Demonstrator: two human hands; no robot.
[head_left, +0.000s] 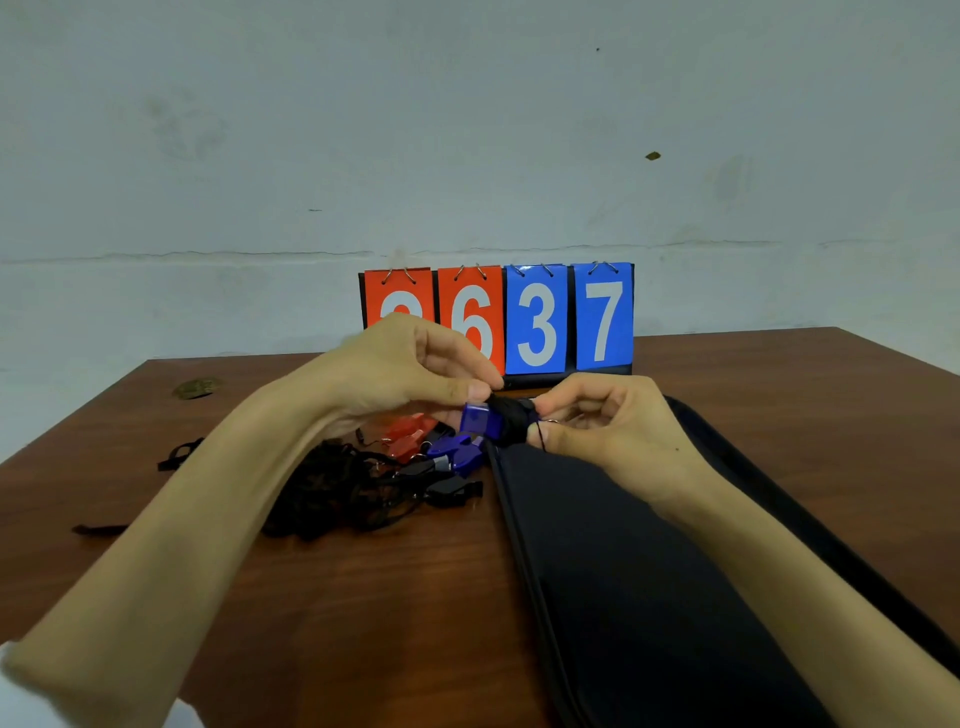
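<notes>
A blue whistle (480, 420) with black cord wound round its body (511, 422) is held above the brown table (363, 597). My left hand (410, 369) pinches the cord bundle from above with thumb and fingertips. My right hand (602, 421) grips the bundle's right end, and a thin black strand and a small metal ring show at its fingers. Below lies a pile of whistles: red ones (408, 434), a blue one (454, 452) and black ones (447, 488), tangled with black lanyards (332, 488).
A flip scoreboard (540, 322) with red and blue number cards stands at the table's back edge against the wall. A large dark flat case (649, 571) lies on the right half of the table. Loose black straps (176, 454) lie at the left.
</notes>
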